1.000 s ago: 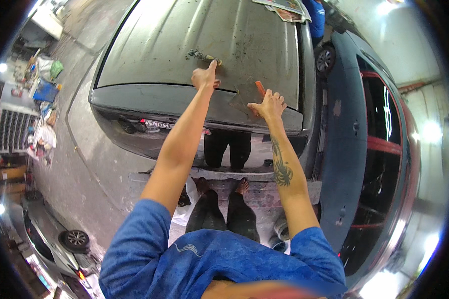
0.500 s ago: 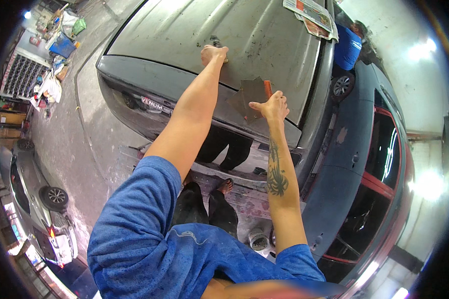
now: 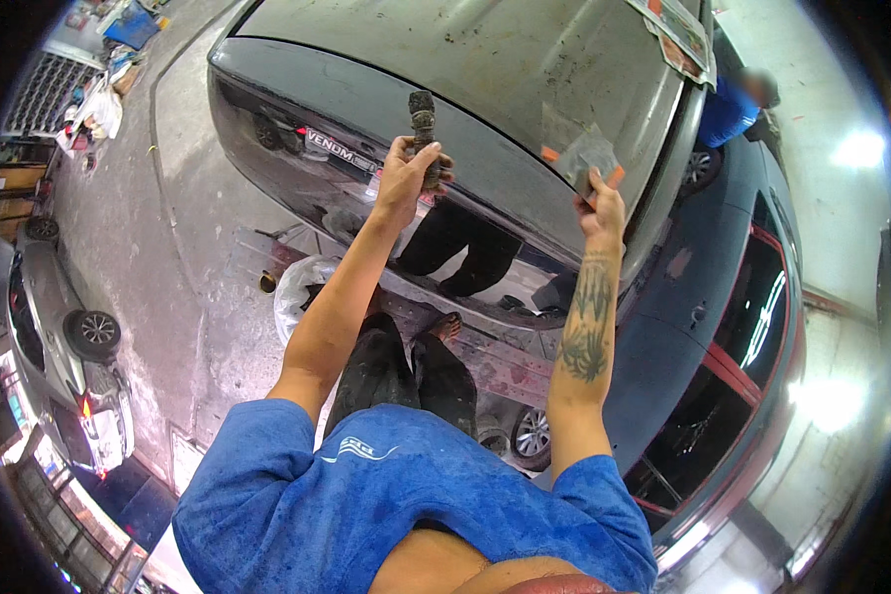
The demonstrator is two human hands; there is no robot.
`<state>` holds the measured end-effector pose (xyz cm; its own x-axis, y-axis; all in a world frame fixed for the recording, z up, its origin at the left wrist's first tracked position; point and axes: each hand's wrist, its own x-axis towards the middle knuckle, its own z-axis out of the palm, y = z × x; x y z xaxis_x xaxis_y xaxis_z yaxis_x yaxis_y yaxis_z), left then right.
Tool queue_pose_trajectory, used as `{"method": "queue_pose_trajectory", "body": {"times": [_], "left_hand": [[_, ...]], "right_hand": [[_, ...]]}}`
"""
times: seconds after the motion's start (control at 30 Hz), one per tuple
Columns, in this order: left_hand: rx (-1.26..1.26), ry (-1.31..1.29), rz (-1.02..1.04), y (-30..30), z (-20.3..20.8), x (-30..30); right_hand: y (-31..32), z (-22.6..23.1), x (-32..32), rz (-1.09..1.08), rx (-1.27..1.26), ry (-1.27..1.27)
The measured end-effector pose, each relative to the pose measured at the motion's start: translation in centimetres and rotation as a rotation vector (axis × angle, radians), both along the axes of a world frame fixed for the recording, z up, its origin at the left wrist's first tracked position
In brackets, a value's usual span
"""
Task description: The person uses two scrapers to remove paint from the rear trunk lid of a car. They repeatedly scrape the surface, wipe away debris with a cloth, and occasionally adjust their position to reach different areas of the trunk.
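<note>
Head view, dark tool now raised

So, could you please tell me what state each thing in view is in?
Left hand: closed around dark tool
Dark tool: held, dirty-looking
Right hand: closed on grey sheet
Grey sheet: held, orange piece alongside
Newspapers: lying on vehicle roof
Vehicle roof: dull, dark-speckled

A matte blue-grey car with red window frames stands at right near a blue-shirted person, while a silver-grey car and a boxy blue container stand at left on the grey floor.
</note>
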<state>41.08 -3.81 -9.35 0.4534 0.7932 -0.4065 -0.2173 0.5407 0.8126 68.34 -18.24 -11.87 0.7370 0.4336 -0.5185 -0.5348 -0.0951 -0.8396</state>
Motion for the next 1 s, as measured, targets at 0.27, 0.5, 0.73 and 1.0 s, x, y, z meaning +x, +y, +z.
{"method": "queue_pose_trajectory", "body": {"times": [0.27,0.5,0.73,1.0], "left_hand": [[0.012,-0.168,-0.065,-0.5,-0.9,-1.1],[0.166,-0.045,-0.205,0.1,-0.6,-1.1],[0.844,0.088,-0.263,-3.4,1.5,0.9],[0.931,0.151,-0.305,-3.0,3.2,-0.6]], "right_hand": [[1.1,-2.2,-2.0,0.027,-0.041,-0.263],[-0.5,4.1,-6.2,-0.177,0.271,-0.033],[3.1,8.6,-18.9,-0.167,0.533,0.222],[3.5,12.6,-20.8,-0.175,0.567,0.158]]}}
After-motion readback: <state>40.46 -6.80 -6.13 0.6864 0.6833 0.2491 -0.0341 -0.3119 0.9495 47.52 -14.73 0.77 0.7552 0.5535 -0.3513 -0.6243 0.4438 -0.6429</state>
